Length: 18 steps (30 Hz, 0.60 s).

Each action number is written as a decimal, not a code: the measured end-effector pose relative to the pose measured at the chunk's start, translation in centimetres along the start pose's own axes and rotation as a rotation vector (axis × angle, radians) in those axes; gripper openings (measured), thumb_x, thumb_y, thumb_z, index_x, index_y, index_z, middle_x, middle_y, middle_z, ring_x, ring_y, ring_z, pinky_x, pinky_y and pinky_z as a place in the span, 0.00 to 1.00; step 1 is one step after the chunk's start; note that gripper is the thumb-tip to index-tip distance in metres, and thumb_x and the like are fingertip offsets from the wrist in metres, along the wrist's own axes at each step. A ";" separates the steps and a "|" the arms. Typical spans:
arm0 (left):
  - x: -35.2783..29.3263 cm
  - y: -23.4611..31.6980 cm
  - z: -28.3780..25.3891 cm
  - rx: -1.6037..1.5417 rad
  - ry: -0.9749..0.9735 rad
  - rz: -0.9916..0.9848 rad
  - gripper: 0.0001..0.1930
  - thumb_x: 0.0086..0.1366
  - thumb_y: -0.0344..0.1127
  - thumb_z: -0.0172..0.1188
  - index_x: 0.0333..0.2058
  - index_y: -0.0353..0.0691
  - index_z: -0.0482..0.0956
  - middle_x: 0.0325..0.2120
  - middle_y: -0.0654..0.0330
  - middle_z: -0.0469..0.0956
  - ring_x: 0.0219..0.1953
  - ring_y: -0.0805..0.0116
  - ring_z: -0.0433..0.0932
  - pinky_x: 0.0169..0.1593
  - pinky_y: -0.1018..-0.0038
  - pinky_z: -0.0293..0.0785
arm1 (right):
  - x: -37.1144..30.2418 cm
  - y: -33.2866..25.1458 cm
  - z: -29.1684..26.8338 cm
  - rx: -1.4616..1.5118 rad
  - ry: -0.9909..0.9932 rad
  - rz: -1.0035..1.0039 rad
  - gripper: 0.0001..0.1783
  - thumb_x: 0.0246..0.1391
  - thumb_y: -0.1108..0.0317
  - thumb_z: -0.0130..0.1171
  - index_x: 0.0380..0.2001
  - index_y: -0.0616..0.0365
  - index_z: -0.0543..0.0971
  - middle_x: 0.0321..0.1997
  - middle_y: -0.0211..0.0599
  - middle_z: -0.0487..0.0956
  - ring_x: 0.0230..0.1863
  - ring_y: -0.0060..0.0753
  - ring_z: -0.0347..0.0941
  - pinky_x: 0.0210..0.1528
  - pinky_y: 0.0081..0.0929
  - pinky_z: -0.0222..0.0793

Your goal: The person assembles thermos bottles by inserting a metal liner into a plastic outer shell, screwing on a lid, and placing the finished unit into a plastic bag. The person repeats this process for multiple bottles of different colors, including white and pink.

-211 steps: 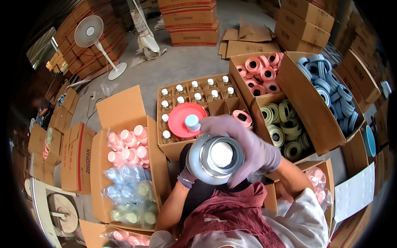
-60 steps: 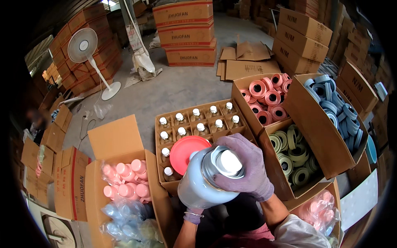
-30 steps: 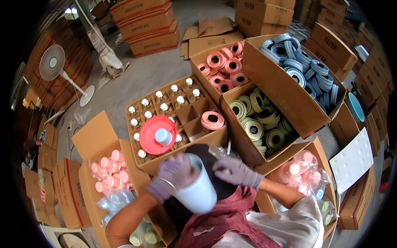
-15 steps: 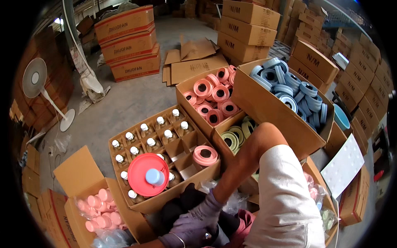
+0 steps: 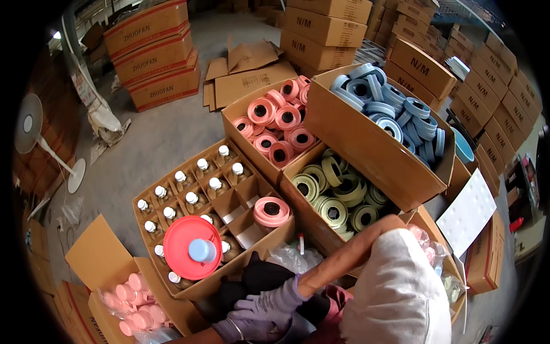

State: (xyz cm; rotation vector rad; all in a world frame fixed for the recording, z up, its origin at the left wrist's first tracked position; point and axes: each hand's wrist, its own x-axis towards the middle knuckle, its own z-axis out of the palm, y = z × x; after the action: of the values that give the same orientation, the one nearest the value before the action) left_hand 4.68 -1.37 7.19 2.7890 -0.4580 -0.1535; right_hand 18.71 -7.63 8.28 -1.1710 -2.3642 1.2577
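In grey-purple gloves, my right hand [image 5: 282,299] and my left hand [image 5: 243,329] are together at my lap, by the lower edge. The right fingers fold across the left hand, whose own fingers are mostly hidden; a thin pale band circles its wrist. No loose object shows between them. Just beyond is a divided carton [image 5: 269,243] of clear bottles with white caps [image 5: 192,198]. On those bottles lies a red round disc [image 5: 177,252] bearing a light-blue cup [image 5: 202,250]. A pink ring-shaped part [image 5: 271,211] sits in a right-hand compartment; nearby compartments show bare cardboard.
Open cartons hold pink rings [image 5: 287,118], green rings [image 5: 332,211] and blue rings [image 5: 395,103]. Pink cups [image 5: 137,286] fill a box at left. Clear plastic bags [image 5: 295,258] lie beside my hands. A fan [image 5: 28,123] and stacked cartons [image 5: 154,57] stand farther off.
The whole scene has shifted left and slightly up in view. My right elbow has dropped, uncovering the green rings. Both hands remain together at my lap, the right now lying across the left.
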 end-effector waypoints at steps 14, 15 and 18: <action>1.0 3.5 -4.7 0.105 0.169 -0.192 0.19 0.43 0.46 0.67 0.32 0.45 0.74 0.26 0.57 0.68 0.27 0.60 0.73 0.25 0.67 0.72 | -60.3 22.5 -13.5 -0.160 1.881 1.583 0.43 0.38 0.43 0.69 0.51 0.68 0.75 0.54 0.57 0.77 0.61 0.54 0.70 0.59 0.38 0.67; 0.2 2.9 -3.5 0.093 0.208 -0.166 0.17 0.45 0.46 0.66 0.31 0.46 0.75 0.28 0.56 0.69 0.27 0.58 0.73 0.26 0.65 0.72 | -60.7 24.2 -14.0 0.168 1.694 1.451 0.35 0.46 0.48 0.67 0.50 0.65 0.76 0.48 0.52 0.79 0.52 0.47 0.74 0.55 0.36 0.69; 2.2 1.4 -3.7 0.011 0.203 -0.149 0.16 0.48 0.48 0.64 0.31 0.46 0.73 0.30 0.54 0.68 0.30 0.55 0.73 0.29 0.61 0.71 | -68.5 22.4 -11.1 0.662 1.558 1.166 0.24 0.52 0.48 0.67 0.42 0.58 0.81 0.33 0.38 0.80 0.30 0.32 0.75 0.33 0.32 0.71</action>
State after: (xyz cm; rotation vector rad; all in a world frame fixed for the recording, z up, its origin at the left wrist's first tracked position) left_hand 6.93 -2.31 11.07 2.8105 -0.2018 0.0996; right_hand 81.83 -44.07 9.03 -2.0586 -0.0809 0.5791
